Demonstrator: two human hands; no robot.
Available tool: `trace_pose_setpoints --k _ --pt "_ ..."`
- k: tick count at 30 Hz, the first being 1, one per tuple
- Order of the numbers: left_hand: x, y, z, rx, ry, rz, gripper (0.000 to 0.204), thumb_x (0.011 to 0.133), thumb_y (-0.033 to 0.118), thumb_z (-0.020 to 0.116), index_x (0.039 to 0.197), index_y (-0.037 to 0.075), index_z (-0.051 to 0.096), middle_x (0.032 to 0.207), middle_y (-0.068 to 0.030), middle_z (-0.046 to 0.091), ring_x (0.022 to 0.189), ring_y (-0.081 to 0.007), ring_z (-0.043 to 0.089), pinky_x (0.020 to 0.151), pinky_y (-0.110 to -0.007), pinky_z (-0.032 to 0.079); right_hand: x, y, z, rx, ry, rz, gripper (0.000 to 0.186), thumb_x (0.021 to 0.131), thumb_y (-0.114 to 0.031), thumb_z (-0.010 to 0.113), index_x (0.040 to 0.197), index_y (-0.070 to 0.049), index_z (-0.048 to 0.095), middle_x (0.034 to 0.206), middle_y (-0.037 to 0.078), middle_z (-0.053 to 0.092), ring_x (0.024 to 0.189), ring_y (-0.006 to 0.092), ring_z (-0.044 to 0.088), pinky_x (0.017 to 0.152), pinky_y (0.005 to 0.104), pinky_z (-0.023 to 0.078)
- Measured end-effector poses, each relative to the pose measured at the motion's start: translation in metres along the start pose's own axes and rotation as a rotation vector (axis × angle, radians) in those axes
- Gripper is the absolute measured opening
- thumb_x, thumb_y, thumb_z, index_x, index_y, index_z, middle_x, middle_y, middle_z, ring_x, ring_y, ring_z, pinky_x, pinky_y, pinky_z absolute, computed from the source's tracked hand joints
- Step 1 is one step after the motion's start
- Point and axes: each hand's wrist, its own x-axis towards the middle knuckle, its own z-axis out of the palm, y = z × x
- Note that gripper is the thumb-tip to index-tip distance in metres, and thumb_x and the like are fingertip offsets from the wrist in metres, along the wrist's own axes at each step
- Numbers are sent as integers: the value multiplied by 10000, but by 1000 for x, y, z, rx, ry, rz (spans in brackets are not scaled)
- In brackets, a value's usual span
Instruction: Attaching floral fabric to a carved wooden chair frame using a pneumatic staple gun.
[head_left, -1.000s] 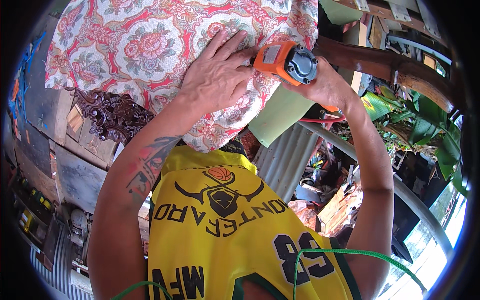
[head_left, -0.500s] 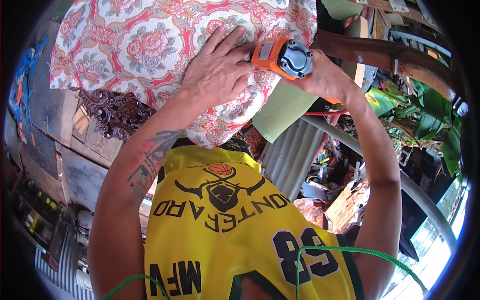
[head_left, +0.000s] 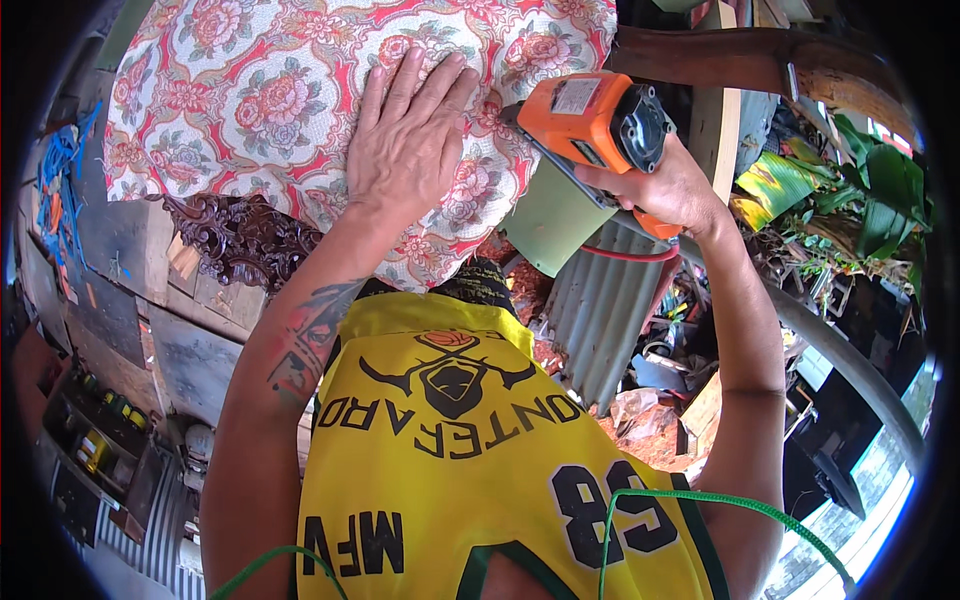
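Note:
A floral fabric [head_left: 280, 110] in red, white and grey is spread over a seat-like piece in front of me. My left hand [head_left: 408, 145] lies flat on it, fingers stretched out and pressing down. To its right, my right hand [head_left: 685, 190] grips an orange air staple gun [head_left: 572, 108] by the handle. The gun's dark nose points left at the fabric's right edge; I cannot tell whether it touches. Below the gun hangs a sheet of green material [head_left: 560, 218]. Dark carved wood [head_left: 235, 235] shows under the fabric's lower left edge.
A red hose [head_left: 635, 257] runs below the gun. A curved brown wooden piece [head_left: 720, 60] crosses at the upper right, near green leaves [head_left: 880, 200]. Corrugated metal [head_left: 600, 310] and scattered debris lie below right. Blue strips [head_left: 62, 190] and a cluttered shelf [head_left: 100, 430] are at left.
The staple gun in my right hand has moved right and back, away from my left hand. My left hand has shifted slightly left and turned, its fingers now flatter on the fabric.

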Motion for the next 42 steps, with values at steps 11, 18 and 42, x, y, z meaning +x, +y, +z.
trace_pose_setpoints --k 11,18,42 --pt "-1 1 0 58 -8 -28 501 995 310 578 1495 317 610 1662 57 409 1576 -264 295 1284 -596 175 29 0 5 -166 16 -354 339 842 -178 821 1148 -50 754 950 77 782 844 141 700 860 344 575" --pt "-2 1 2 10 24 -40 532 964 373 640 1492 325 608 1647 64 427 1568 -265 305 1286 -604 177 39 -8 8 -183 -50 -351 322 840 -168 810 1141 -61 764 951 69 789 827 142 703 849 342 577" --pt "-4 -2 5 -23 37 -37 524 929 418 666 1440 308 638 1619 60 466 1573 -234 291 1295 -592 150 51 -30 9 -463 -137 -260 385 905 -175 794 1260 -73 686 1084 89 776 959 187 722 930 354 565"
